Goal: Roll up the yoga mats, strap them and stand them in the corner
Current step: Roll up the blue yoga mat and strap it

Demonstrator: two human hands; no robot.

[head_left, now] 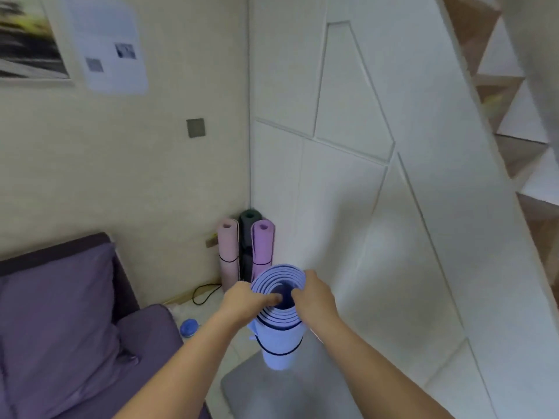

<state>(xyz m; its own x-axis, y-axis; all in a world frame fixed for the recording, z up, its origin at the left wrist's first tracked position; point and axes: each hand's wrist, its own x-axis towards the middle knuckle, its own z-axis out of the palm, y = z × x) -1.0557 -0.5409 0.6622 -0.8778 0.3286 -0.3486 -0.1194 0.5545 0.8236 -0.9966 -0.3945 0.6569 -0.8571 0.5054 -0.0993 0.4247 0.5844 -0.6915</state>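
Note:
A rolled light-blue yoga mat (279, 352) stands upright in front of me, a dark strap (282, 353) around its body. My left hand (246, 300) grips its top rim from the left, fingers reaching into the hollow core. My right hand (314, 296) grips the rim from the right, thumb inside the roll. In the room corner behind it stand three rolled mats: a pale pink one (228, 252), a dark green one (249, 219) and a lilac one (262, 246). The pink and lilac rolls each carry a dark strap.
A purple sofa (60, 313) fills the lower left. A grey floor mat (287, 391) lies under the blue roll. A black cord (205, 293) and a blue round object (189, 327) lie on the floor near the sofa. White panelled cabinet fronts (348, 207) rise on the right.

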